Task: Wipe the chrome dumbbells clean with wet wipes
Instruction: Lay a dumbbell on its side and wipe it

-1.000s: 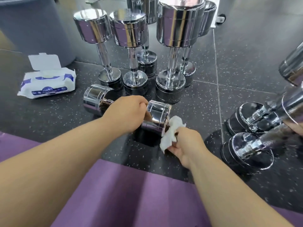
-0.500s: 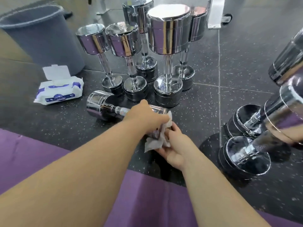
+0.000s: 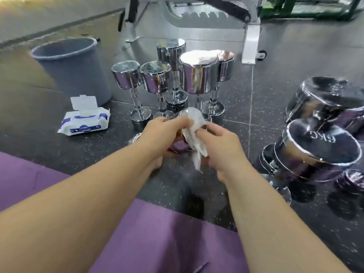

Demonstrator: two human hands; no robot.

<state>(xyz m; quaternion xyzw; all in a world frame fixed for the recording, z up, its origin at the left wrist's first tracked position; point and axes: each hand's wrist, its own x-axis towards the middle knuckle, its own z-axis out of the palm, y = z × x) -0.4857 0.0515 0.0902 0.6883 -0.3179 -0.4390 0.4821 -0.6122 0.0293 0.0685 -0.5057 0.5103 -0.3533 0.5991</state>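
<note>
**On the gym floor, a wipe meets chrome**

Near the middle of the head view, over the dark speckled floor [image 3: 266, 107], a small chrome dumbbell [image 3: 178, 147] is mostly hidden under the left hand [image 3: 163, 134], whose fingers curl over it from the left. The right hand [image 3: 220, 146] reaches in from the near right, pinching a crumpled wet wipe [image 3: 194, 125] against the dumbbell's right end. Both forearms stretch forward over a purple mat [image 3: 157, 233]. Farther off stand upright dumbbells [image 3: 199, 77]. A wipes pack [image 3: 84, 123] lies at left, its lid open.
</note>
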